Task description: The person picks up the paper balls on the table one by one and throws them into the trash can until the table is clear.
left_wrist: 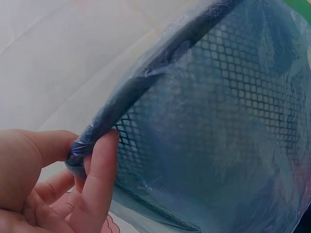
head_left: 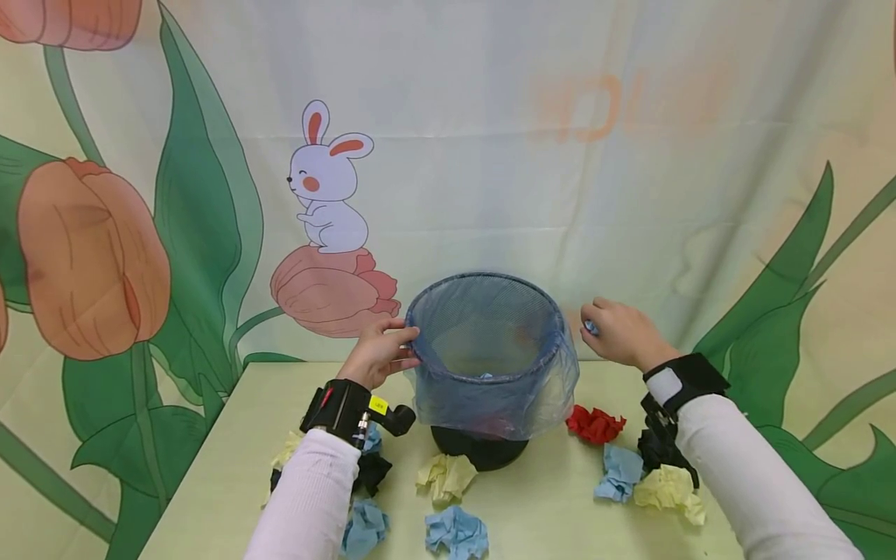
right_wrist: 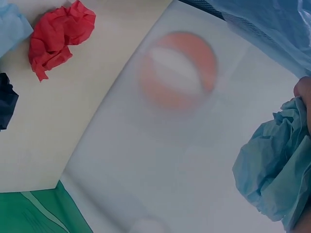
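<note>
A dark mesh wastebasket (head_left: 483,451) lined with a translucent blue plastic bag (head_left: 490,404) stands at the table's far edge. My left hand (head_left: 378,354) pinches its bag-covered rim (left_wrist: 121,99) at the left side, thumb and fingers on either side of it. To the right of the rim and apart from it, my right hand (head_left: 621,333) grips a crumpled blue paper ball (right_wrist: 274,162). In the head view that ball is mostly hidden by the fingers. Something small and pale shows through the bag's opening, too little to identify.
On the pale table (head_left: 539,513), right of the basket, lie red (head_left: 595,425), blue (head_left: 619,473), black and yellow (head_left: 670,493) paper balls. A yellow ball (head_left: 446,477) and a blue one (head_left: 456,533) sit in front. Several more lie around the left forearm, partly covered. A printed curtain (head_left: 448,155) hangs behind.
</note>
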`<action>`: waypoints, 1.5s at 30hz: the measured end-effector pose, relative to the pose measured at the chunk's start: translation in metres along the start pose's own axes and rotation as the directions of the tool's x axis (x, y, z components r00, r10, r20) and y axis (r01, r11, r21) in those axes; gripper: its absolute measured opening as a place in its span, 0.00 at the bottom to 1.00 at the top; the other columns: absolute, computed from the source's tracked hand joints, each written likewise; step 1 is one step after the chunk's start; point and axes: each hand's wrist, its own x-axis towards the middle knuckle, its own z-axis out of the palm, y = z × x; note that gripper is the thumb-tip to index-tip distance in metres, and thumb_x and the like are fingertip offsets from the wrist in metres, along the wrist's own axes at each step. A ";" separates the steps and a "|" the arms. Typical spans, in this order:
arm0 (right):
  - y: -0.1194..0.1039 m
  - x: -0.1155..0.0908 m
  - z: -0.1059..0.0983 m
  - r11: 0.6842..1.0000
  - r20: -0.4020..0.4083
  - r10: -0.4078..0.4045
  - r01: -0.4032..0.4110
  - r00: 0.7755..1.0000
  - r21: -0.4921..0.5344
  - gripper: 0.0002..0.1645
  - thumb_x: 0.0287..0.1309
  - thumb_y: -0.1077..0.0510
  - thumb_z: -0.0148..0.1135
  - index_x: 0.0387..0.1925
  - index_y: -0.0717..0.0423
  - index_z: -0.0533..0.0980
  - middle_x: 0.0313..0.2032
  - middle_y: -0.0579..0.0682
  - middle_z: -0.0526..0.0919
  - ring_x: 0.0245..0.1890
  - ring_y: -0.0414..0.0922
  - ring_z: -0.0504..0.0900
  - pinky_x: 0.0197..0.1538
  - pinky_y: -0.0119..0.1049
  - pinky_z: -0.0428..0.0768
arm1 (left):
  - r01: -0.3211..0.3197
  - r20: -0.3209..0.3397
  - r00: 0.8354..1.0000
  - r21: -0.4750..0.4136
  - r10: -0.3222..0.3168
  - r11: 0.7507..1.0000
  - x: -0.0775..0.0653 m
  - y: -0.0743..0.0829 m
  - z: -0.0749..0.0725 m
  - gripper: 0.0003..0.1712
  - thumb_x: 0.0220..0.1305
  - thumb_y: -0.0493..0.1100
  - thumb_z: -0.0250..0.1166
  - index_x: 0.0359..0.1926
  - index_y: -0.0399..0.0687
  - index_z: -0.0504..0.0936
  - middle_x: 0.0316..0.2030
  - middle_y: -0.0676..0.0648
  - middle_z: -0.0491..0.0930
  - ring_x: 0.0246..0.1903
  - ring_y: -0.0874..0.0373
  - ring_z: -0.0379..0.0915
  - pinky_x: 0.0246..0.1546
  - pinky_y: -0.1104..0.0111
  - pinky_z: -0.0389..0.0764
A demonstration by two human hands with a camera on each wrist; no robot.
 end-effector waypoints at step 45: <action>-0.058 0.070 -0.058 0.998 0.015 -0.043 0.044 0.999 -0.037 0.08 0.60 0.55 0.56 0.37 0.55 0.74 0.33 0.52 0.74 0.26 0.45 0.73 0.28 0.38 0.73 | 0.000 -0.002 1.000 -0.010 0.000 1.000 0.001 -0.001 0.000 0.25 0.64 0.41 0.58 0.60 0.44 0.63 0.39 0.43 0.69 0.27 0.58 0.70 0.30 0.71 0.83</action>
